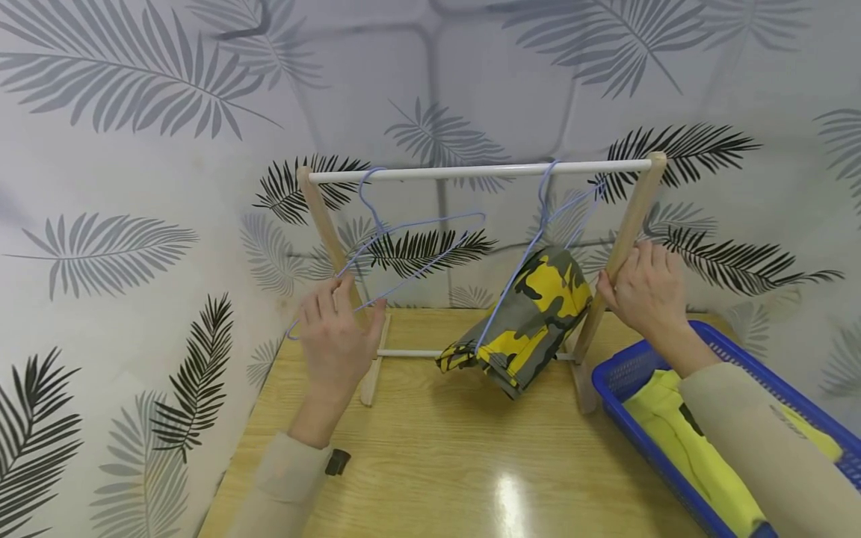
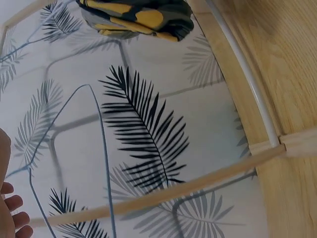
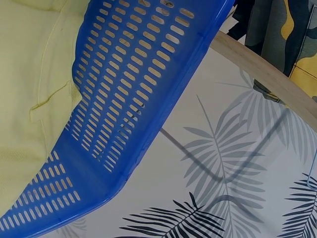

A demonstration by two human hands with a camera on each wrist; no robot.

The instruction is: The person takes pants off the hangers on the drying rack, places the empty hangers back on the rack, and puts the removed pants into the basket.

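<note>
A small wooden clothes rack with a white top rail (image 1: 471, 171) stands on the table. My left hand (image 1: 336, 340) is at its left post (image 1: 326, 224), fingers curled about it and thumb in front; the grip is partly hidden. Behind that hand a bare blue wire hanger (image 1: 410, 224) hangs from the rail, slanting. My right hand (image 1: 646, 291) grips the right post (image 1: 635, 209), thumb on the near side. Between the posts, a second blue hanger (image 1: 540, 217) carries folded camouflage trousers (image 1: 531, 321) in yellow, grey and black, hanging tilted.
To the right, a blue perforated basket (image 3: 124, 64) stands close to the rack's right foot (image 1: 584, 388). Yellow clothing (image 1: 699, 448) lies in it. The light wooden table (image 1: 430, 448) meets a leaf-patterned wall covering (image 1: 134, 187) just behind the rack.
</note>
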